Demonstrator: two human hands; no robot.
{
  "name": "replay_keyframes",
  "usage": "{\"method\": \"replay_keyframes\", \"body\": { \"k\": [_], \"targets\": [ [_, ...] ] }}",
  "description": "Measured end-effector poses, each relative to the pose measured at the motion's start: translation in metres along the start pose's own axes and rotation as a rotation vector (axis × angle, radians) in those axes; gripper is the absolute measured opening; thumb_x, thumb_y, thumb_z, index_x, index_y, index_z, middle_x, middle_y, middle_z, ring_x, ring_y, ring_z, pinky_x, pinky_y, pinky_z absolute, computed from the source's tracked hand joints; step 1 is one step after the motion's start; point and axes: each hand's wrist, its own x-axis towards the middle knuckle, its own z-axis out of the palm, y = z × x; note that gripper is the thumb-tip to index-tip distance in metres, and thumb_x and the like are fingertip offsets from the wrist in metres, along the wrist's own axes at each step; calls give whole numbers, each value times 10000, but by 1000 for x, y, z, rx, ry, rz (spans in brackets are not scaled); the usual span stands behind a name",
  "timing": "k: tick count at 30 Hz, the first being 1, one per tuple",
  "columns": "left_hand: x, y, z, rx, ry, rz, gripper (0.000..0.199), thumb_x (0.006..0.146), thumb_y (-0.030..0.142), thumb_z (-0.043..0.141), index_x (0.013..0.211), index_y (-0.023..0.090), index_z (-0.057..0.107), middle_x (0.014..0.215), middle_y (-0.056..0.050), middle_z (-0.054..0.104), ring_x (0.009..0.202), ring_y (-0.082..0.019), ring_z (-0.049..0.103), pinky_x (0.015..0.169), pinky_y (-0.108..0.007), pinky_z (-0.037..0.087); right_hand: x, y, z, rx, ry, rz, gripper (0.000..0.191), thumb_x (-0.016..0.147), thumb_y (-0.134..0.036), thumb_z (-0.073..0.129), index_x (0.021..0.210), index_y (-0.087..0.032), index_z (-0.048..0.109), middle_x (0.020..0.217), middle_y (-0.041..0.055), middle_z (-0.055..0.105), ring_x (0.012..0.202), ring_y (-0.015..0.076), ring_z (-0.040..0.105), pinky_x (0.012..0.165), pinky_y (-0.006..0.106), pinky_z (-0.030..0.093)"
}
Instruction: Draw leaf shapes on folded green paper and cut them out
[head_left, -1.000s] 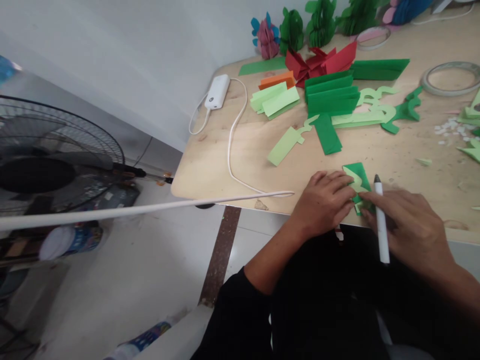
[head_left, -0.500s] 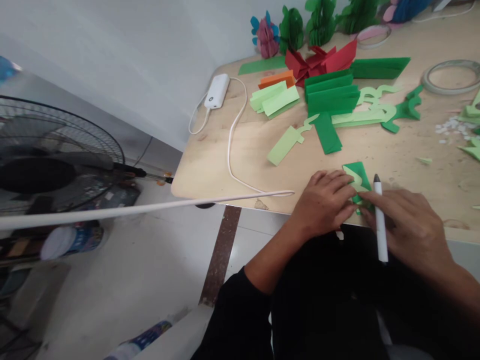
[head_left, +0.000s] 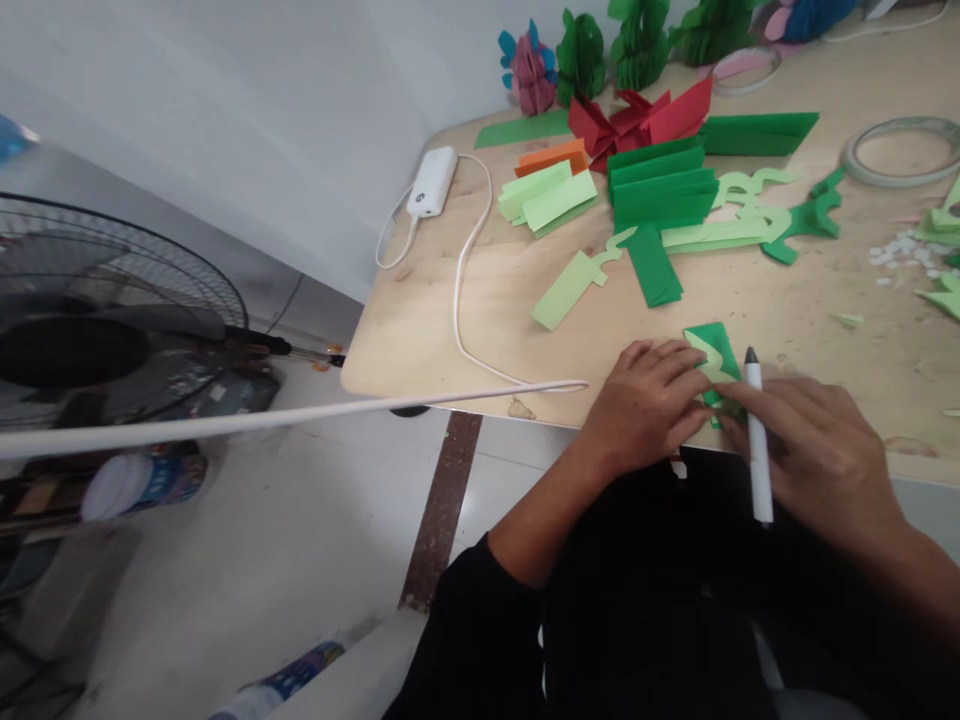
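My left hand [head_left: 651, 408] lies palm down at the table's front edge, its fingers resting on a dark green paper piece [head_left: 718, 338] and a light green paper cut-out [head_left: 703, 352] laid over it. From the right, my right hand [head_left: 825, 450] reaches the same papers with its index fingertip. A white pen [head_left: 760, 450] is tucked between the fingers of that hand, its dark tip pointing away from me, off the paper. My hands cover the near part of both papers.
Beyond my hands lie folded green strips [head_left: 664, 190], red folded paper [head_left: 637, 125], light green strips [head_left: 559, 197] and a tape roll [head_left: 904, 152]. A white cable [head_left: 465, 270] runs from a power bank [head_left: 433, 182] over the table edge. A fan [head_left: 112, 310] stands at left.
The view has shifted very slightly. Both hands, the pen and the papers stay nearly where they were.
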Motion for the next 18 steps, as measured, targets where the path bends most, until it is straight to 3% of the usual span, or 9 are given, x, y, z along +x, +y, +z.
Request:
{"method": "replay_keyframes", "body": {
  "k": [14,18],
  "targets": [
    [0,1,-1,-5,-5,-9,262,982,309,473,1066,166,675,1312,-85,653,1317,-238,515,1108,-409,355,-1,0,2,-68,9,-7,277,842,-206,665,1118,-191,645,891,85,743,947,269,658,799,378,420],
    [1,0,-1,-20,-23,-11,273,988,323,468,1049,163,680,1319,-89,647,1333,-230,500,1115,-405,346,-3,3,0,-55,26,56,300,858,-219,642,1158,-205,636,919,87,733,945,270,666,800,376,437]
  ]
}}
